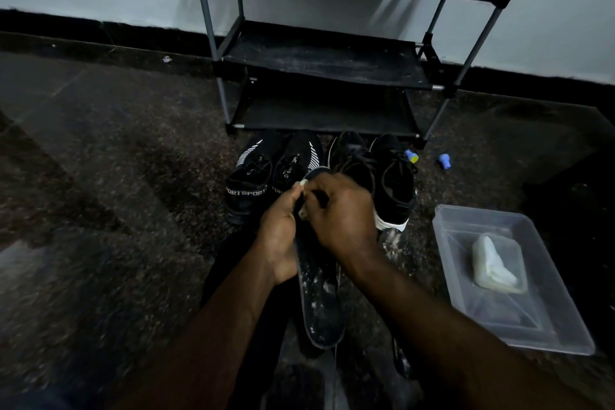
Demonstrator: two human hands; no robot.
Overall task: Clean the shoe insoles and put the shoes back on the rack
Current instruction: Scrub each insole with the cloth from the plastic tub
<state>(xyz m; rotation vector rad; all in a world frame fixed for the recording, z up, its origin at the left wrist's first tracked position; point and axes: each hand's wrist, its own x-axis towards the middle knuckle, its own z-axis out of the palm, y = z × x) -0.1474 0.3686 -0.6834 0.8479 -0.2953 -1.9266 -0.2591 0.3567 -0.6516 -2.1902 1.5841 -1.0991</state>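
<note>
A dark insole (321, 303) speckled with white marks stands lengthwise in front of me. My left hand (281, 236) grips its left edge. My right hand (339, 216) is curled over its upper part, pinching a small pale wipe (303, 212) against it. Behind the hands two pairs of black shoes sit on the floor: a pair with white stripes and "SPORT" lettering (253, 176) on the left, a lace-up pair with a white sole (392, 180) on the right. The black shoe rack (326, 60) stands behind them with bare shelves.
A clear plastic tray (539, 319) lies on the floor at the right with a pale folded cloth (496, 265) in it. Two small blue objects (444, 161) lie by the rack's right foot. The floor is dark speckled stone; a pale wall runs behind.
</note>
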